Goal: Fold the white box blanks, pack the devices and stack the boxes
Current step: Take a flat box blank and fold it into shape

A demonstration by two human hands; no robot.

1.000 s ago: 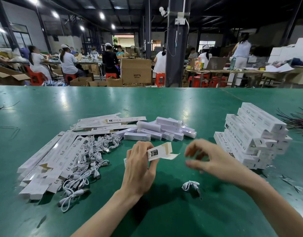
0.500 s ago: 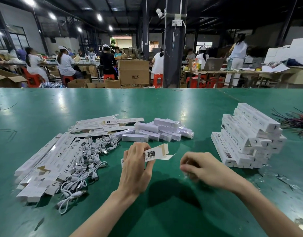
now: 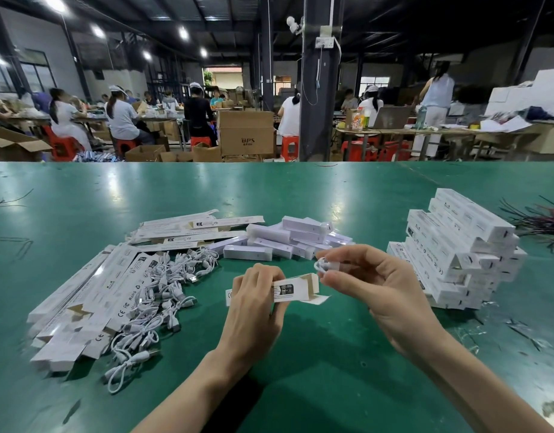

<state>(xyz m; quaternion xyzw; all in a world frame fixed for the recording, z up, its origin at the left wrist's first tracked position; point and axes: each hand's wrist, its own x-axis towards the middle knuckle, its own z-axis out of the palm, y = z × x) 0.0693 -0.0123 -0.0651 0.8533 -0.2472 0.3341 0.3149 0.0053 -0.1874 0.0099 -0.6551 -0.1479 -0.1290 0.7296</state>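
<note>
1. White card, thin and light: the folded carton (image 3: 296,289) sits in my left hand (image 3: 257,304), fingers wrapped round its middle, with the open, flapped end facing my right hand (image 3: 372,282).
2. My right hand pinches a small coiled cable (image 3: 324,264) between thumb and fingertips, just above that open mouth, not yet inside.
3. I judge the carton crushes easily, so I'd grip its long edges gently.
4. The cable looks soft and springy; I'd keep the coil pinched so it cannot unwind.
5. Flat blanks (image 3: 91,295) and loose cables (image 3: 163,285) lie left of my left hand, and stacked boxes (image 3: 456,251) right of my right.
</note>
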